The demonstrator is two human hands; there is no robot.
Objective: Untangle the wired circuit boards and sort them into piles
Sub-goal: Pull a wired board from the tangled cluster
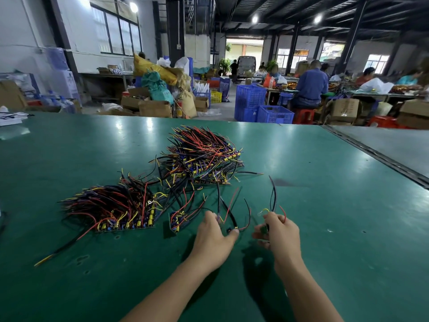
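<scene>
Two heaps of wired circuit boards lie on the green table (92, 275): a large tangled heap (204, 154) at the middle back and a neater row of boards (116, 208) at the left. A small loose board with wires (177, 219) lies between the row and my hands. My left hand (214, 233) grips one small board, its black and red wires (232, 212) sticking up and right. My right hand (277, 231) holds another small green board (263, 229), whose black, red and yellow wires rise above the fingers. The two hands are a little apart.
A long black and yellow wire (58, 249) trails toward the front left. A seam (371, 149) runs along the table's right side beside a grey table. Blue crates (262, 105), cardboard boxes and seated people stand beyond the far edge.
</scene>
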